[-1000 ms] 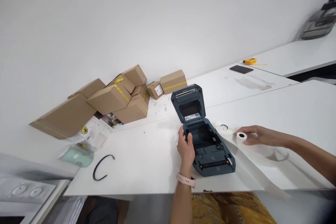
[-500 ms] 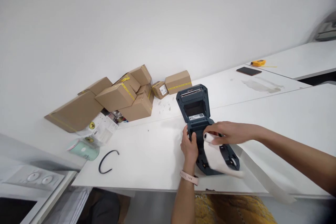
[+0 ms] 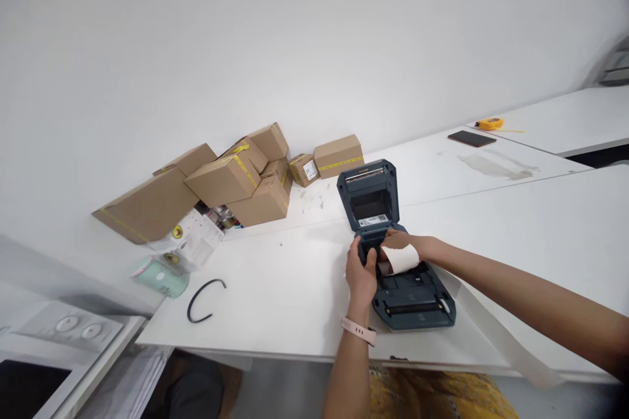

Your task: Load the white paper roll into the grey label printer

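A dark blue-grey label printer stands on the white table with its lid raised. My left hand grips the printer's left side wall, thumb inside and fingers along the outer edge. Inside the open body is my right hand, closed on a small roll of white paper. Its fingertips are partly hidden behind the paper and the printer wall. The roll's loose end curls up over the hand. A long pale strip lies to the right of the printer and hangs over the table's front edge.
Several cardboard boxes are piled against the wall at the back left. Near them are a mint-green container and a black curved band. A phone and a yellow tape measure lie at the back right.
My right hand has moved further into the printer with the paper roll. The paper tail that lay across the front of the printer is now up by the hand, exposing the printer's front interior.
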Action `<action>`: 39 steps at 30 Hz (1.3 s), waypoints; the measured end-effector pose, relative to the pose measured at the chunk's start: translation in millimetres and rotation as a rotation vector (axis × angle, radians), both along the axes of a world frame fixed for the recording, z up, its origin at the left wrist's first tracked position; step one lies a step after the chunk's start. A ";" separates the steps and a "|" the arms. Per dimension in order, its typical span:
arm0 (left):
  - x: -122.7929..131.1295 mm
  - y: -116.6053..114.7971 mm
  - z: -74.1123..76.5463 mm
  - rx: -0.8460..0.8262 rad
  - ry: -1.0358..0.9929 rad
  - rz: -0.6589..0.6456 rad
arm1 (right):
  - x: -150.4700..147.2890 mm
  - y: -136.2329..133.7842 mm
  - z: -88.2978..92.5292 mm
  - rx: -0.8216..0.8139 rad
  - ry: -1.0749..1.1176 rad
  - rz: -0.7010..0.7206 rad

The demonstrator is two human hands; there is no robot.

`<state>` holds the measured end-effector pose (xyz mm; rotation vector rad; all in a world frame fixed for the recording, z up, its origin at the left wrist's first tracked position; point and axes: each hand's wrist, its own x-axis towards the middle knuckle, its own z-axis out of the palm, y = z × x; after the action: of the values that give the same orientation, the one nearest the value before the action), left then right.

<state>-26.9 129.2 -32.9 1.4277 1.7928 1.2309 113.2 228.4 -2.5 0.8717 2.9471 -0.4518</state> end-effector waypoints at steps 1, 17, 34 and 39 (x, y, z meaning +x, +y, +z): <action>-0.5 1.4 -1.4 0.008 -0.006 -0.012 | -0.9 1.1 -3.3 -0.001 -0.042 0.010; -2.2 -3.4 0.9 0.038 0.018 -0.002 | 9.7 11.2 -3.0 0.016 0.051 0.049; 32.2 -78.7 1.6 0.308 0.156 -0.222 | 59.2 -27.2 85.8 0.115 0.972 -0.352; 37.5 -100.9 -13.4 0.501 0.353 -0.219 | 56.4 -27.4 77.4 0.262 1.053 -0.319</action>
<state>10.6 28.4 -46.3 2.1757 1.5362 1.4410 169.6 200.9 74.8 1.5284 3.8703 -0.7272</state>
